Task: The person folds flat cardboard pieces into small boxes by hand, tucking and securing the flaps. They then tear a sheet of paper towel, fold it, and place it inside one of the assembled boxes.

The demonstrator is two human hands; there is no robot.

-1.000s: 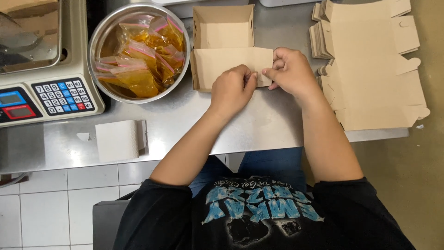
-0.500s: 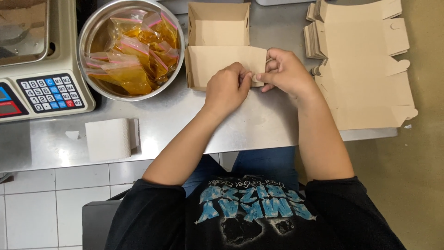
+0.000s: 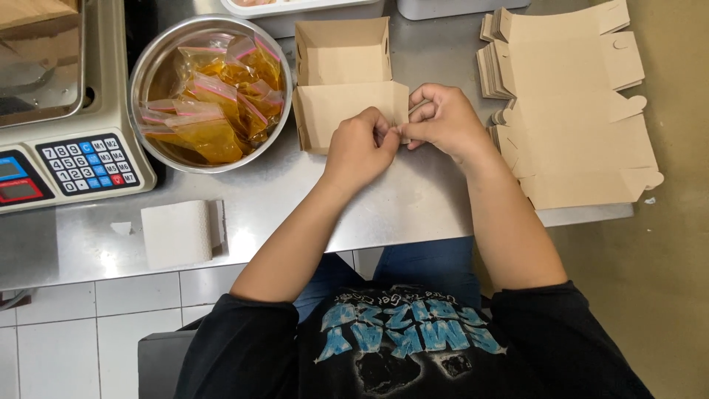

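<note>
Pinching the right end flap of the half-folded cardboard box (image 3: 347, 96) at upper centre, left hand (image 3: 360, 144) and right hand (image 3: 443, 118) are both closing on it, while the flat blanks (image 3: 576, 111) at right are lying unfolded.

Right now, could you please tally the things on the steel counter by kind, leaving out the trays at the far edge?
Cardboard box being folded, pinched by left hand and right hand: 1
Stack of flat box blanks: 1
Metal bowl of orange-filled bags: 1
Weighing scale: 1
Paper roll: 1
Total: 5
</note>
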